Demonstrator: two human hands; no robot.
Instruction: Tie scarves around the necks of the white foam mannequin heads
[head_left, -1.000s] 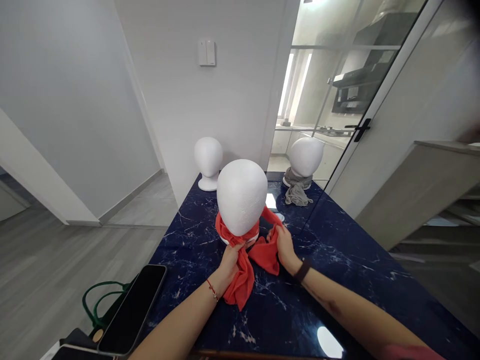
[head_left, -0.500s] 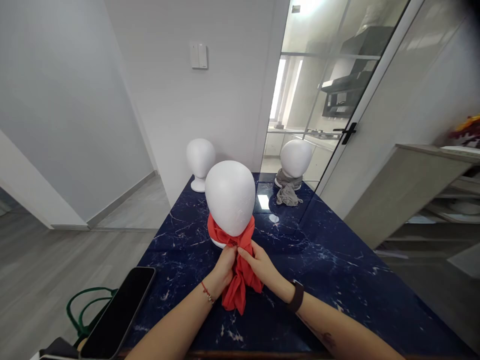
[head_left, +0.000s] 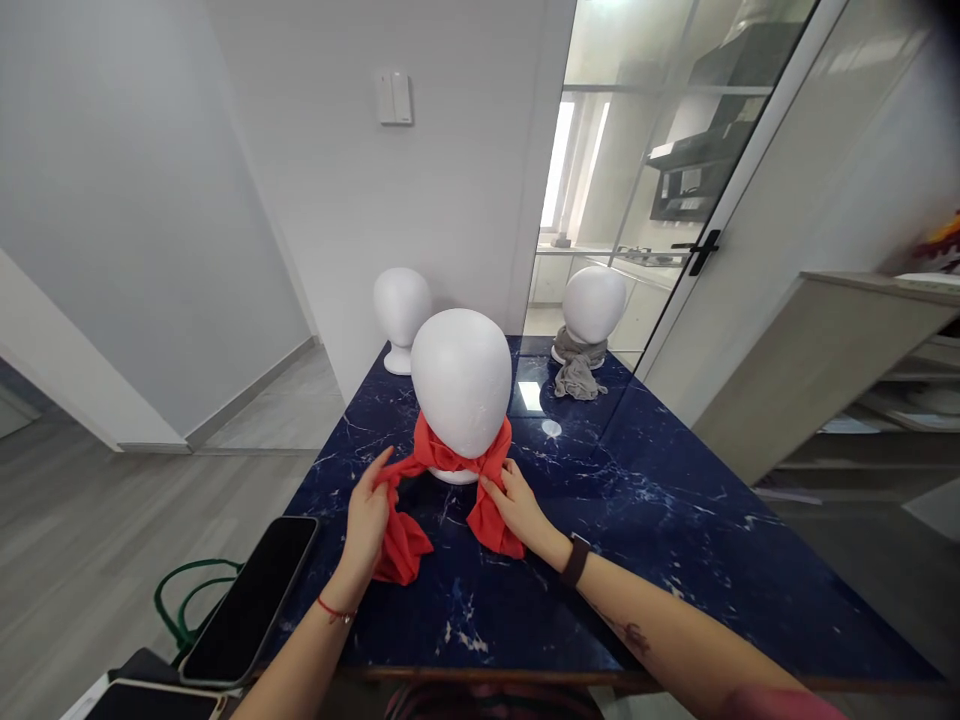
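A white mannequin head (head_left: 461, 380) stands on the dark blue marbled table, with a red scarf (head_left: 450, 452) around its neck. The scarf's two ends come forward and lie apart. Out to the left, my left hand (head_left: 367, 515) is closed around one end, pulling that strip taut; the loose cloth hangs below it. Close to the front of the neck, my right hand (head_left: 517, 503) pinches the other end, its thumb on the cloth and the tail draping beneath. The back of the scarf is hidden behind the head.
Behind stand a bare mannequin head (head_left: 402, 308) at left and one with a grey scarf (head_left: 579, 365) at right. A phone (head_left: 251, 600) lies at the table's left edge, beside a green-handled bag (head_left: 174, 615). A glass door (head_left: 622, 180) rises beyond the table.
My left hand has moved left and outward with its end of the scarf. The ends, gathered together at the front before, are now spread apart. My right hand stays near the neck.
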